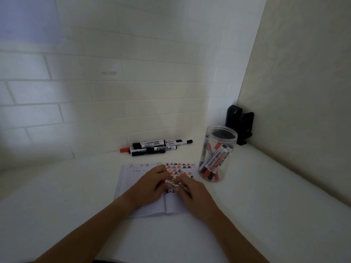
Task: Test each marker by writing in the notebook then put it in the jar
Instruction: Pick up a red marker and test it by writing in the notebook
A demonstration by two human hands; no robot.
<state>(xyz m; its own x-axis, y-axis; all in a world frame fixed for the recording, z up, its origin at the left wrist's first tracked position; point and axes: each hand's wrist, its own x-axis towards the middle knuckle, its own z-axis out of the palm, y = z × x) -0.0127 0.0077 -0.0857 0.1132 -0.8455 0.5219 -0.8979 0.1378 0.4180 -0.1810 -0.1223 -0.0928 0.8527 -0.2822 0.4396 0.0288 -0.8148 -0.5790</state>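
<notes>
An open notebook (144, 205) lies on the white table, its right page covered with red and black written marks. Over it, my left hand (150, 184) and my right hand (191, 190) both grip one red marker (175, 184), held level between them. Whether its cap is on is hidden by my fingers. A pile of several black and red markers (153, 146) lies against the back wall. To the right stands a clear plastic jar (222, 133) with several markers inside it.
A black device (240, 126) stands in the back right corner behind the jar. White brick wall runs along the back, a plain wall along the right. The white table (76, 186) stretches left and toward me.
</notes>
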